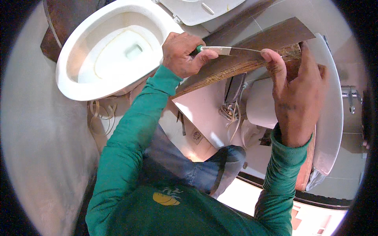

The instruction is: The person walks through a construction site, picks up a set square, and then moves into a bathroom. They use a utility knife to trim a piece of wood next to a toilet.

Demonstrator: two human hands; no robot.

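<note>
- Green long sleeves (130,129) sit closest to the lens, rising from the lower edge, with grey trousers (185,165) bent at the knee below them.
- Left hand (182,54): fingers curled together and clamped on the green handle of a knife (226,50), thumb laid along the top. The steel blade lies flat along the upper edge of a wooden board (252,55).
- Right hand (297,96): fingers wrapped over the board's far end, forefinger pressed down beside the blade tip, palm closed on the wood.
- Location: the board is held in the air between both hands, slanting from the toilet side up toward the basin side, over the bathroom floor.
- Board material: thin, flat and dark brown on its face, with a rough, pale, fibrous edge that looks like plywood or laminate.
- Handling judgement: it appears stiff and fairly light, since one hand steadies it; the raw edge may splinter, so a grip on the flat faces near the end seems safest.
- Knife judgement: narrow, smooth and sharp; best held by the handle only, fingers kept off the cutting line.
- Surroundings: a white glazed toilet (82,55), seat raised, stands to the left; a white basin (330,114) curves at the right with a metal tap (348,94) beyond. Pipework (232,106) and loose hose hang beneath it.
</note>
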